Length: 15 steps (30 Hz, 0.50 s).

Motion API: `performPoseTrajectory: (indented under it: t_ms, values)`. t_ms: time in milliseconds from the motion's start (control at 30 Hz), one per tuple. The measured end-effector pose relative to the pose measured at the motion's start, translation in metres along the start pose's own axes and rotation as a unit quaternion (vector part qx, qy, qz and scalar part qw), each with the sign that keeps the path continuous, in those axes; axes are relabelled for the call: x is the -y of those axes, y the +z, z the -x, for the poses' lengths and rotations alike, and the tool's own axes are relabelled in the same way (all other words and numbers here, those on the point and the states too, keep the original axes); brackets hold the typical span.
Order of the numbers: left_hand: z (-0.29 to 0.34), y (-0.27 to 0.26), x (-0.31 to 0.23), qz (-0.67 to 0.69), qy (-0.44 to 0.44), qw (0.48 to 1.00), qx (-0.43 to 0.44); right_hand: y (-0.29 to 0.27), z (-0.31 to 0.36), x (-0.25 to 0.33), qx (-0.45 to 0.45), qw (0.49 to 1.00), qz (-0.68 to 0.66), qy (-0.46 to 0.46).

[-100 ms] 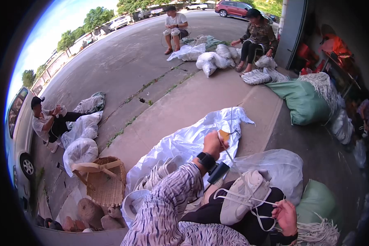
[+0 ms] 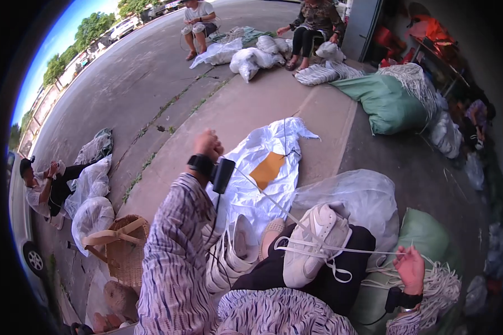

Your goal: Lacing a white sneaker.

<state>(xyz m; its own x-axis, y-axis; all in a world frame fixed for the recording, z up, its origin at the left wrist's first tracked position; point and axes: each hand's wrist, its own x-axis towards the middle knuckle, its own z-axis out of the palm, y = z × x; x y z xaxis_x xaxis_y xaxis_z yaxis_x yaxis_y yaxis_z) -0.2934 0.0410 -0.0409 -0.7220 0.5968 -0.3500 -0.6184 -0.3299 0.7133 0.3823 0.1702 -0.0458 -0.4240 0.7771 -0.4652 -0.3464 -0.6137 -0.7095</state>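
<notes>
A cream lace-up shoe (image 2: 303, 262) rests on my lap, its toe toward me. White shoelace (image 2: 274, 202) crosses over its front, with a loose loop hanging at the side. My left hand (image 2: 208, 144) is closed and raised well beyond the shoe to the left, one length of lace running taut down from it. On the right, my right hand (image 2: 409, 269) pinches the other length, drawn almost level from the shoe. A bundle of white laces (image 2: 439, 290) lies beside my right wrist. Several more pale shoes (image 2: 221, 268) stand partly hidden behind my left forearm.
A white plastic sheet (image 2: 257, 145) lies ahead, an orange-brown piece (image 2: 267, 169) on it. Clear plastic bag (image 2: 346, 192) and green sack (image 2: 425, 231) sit right of my knees; a wicker basket (image 2: 126, 254) stands left. Three seated people work farther off among sacks; another person is at far right.
My left hand has swung left and upward, pulling its lace longer and straighter. My right hand has moved outward to the right. The whole view has shifted too.
</notes>
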Motion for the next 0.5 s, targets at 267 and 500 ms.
performPoseTrajectory:
  t_ms: [267,500]
  values:
    - [-0.025,-0.177,-0.192,-0.152,0.174,0.926,-0.3,-0.236,0.079,0.11,-0.313,0.865,-0.272,-0.282]
    - [0.119,-0.001,0.05,-0.401,-0.006,0.902,0.156,0.046,0.001,-0.012,-0.023,0.968,0.211,-0.134]
